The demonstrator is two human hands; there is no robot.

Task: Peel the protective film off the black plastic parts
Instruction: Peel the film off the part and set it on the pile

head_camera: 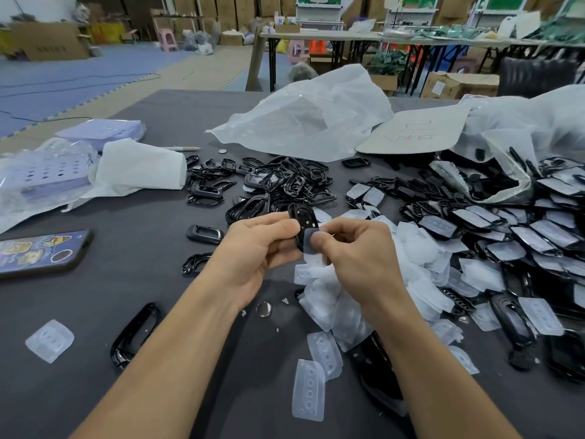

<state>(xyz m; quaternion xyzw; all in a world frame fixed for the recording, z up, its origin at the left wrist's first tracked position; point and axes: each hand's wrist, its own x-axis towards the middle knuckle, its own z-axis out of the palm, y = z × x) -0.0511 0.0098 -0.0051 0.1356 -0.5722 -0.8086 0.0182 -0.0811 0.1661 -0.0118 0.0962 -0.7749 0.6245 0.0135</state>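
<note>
From the head view, the left hand (253, 245) grips a black plastic part (303, 221) by its left edge, above the bench (126, 296). The part's long axis stands nearly upright. Just right of the part, the right hand (354, 248) pinches the film (311, 240), lifted at the part's lower end. The peel likely runs upward along that axis. Peeled films (332, 308) lie below the part.

Single head view, looking forward and down, close over table (133, 280).
</note>
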